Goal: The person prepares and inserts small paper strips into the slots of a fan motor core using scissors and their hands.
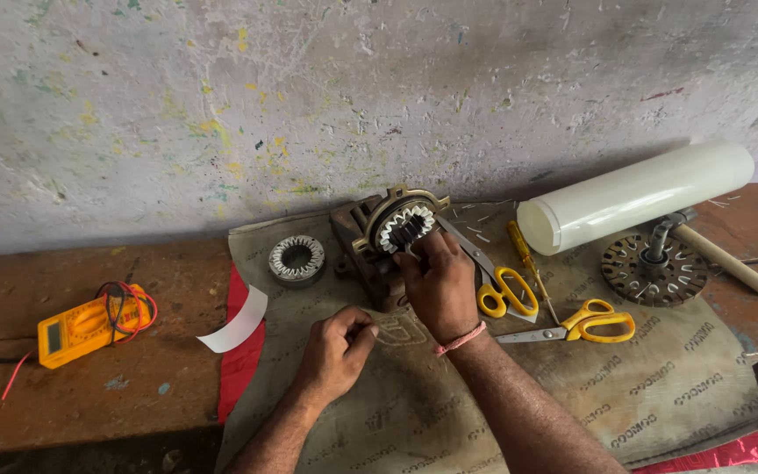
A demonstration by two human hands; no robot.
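Item: slotted stator core, ring-shaped, upright in a vise at the wall edge of the surface. My right hand is closed on the core's lower rim. My left hand, fingers pinched shut, rests on the printed sack. Nearby: second stator ring, two yellow scissors, yellow multimeter, white roll.
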